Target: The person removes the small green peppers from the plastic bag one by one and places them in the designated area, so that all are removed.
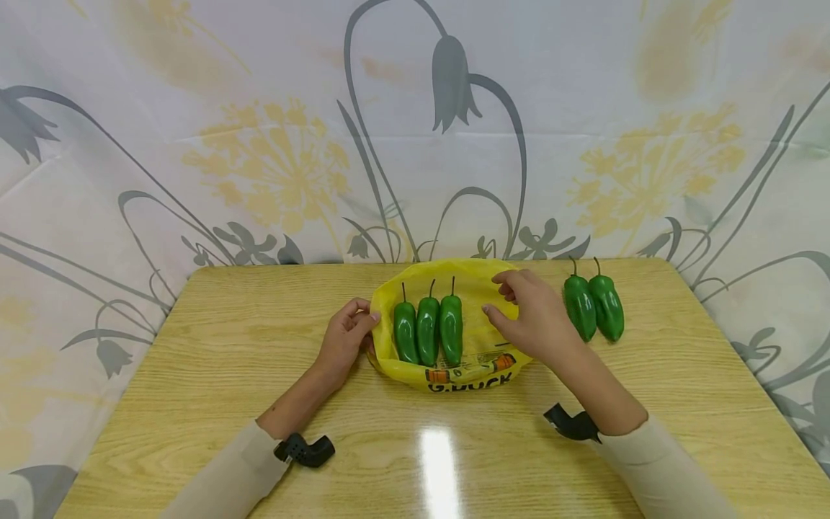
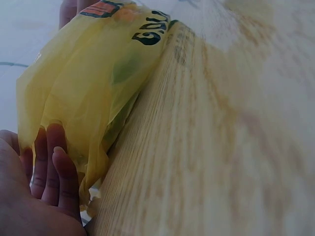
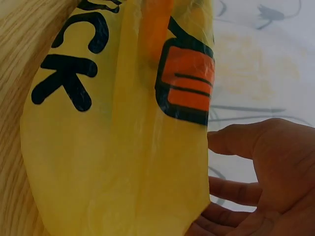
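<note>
A yellow plastic bag with printed black letters lies with its mouth open. Inside its left half three green chili peppers with dark stems are lined up side by side. My left hand pinches the bag's left rim between thumb and fingers; in the left wrist view, the left hand's fingers lie against the plastic. Over the right part of the bag's mouth is my right hand, thumb and fingers apart and nothing between them. The right wrist view has the bag's side covering some of its fingertips.
Two more green chili peppers lie together on the wooden table, to the right of the bag. A flower-patterned curtain stands behind the table's back edge. Both wrists wear small black cameras.
</note>
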### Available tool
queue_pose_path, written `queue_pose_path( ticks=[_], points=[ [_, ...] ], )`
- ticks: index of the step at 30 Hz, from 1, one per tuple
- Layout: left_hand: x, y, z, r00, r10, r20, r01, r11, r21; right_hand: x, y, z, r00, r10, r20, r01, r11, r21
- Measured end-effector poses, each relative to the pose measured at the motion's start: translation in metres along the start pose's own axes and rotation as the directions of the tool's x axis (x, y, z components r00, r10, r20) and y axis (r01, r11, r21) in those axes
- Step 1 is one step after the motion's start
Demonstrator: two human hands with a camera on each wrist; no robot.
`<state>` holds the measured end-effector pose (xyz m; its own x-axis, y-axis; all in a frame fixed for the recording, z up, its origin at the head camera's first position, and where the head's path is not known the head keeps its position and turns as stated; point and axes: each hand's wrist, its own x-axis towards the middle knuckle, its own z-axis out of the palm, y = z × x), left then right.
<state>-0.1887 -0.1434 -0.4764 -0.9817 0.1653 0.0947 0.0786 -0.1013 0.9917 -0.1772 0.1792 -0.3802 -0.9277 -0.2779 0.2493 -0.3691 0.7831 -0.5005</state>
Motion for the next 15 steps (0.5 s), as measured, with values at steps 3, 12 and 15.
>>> queue_pose_path(
  ticks=[3, 12, 15],
  points=[
    [0.0, 0.0, 0.0, 1.0, 0.001, 0.0, -0.001, 1.0, -0.002, 0.001, -0.003, 0.003, 1.0, 0.002, 0.029, -0.002, 1.0, 0.01],
    [0.0, 0.0, 0.0, 1.0, 0.008, -0.001, -0.008, 1.0, 0.015, 0.003, -0.007, 0.013, 0.995, 0.006, 0.098, -0.009, 1.0, 0.027],
    [0.0, 0.0, 0.0, 1.0, 0.003, -0.006, -0.003, 1.0, 0.022, 0.004, -0.007, 0.017, 0.994, 0.01, 0.11, -0.014, 0.999, 0.034]
  ],
)
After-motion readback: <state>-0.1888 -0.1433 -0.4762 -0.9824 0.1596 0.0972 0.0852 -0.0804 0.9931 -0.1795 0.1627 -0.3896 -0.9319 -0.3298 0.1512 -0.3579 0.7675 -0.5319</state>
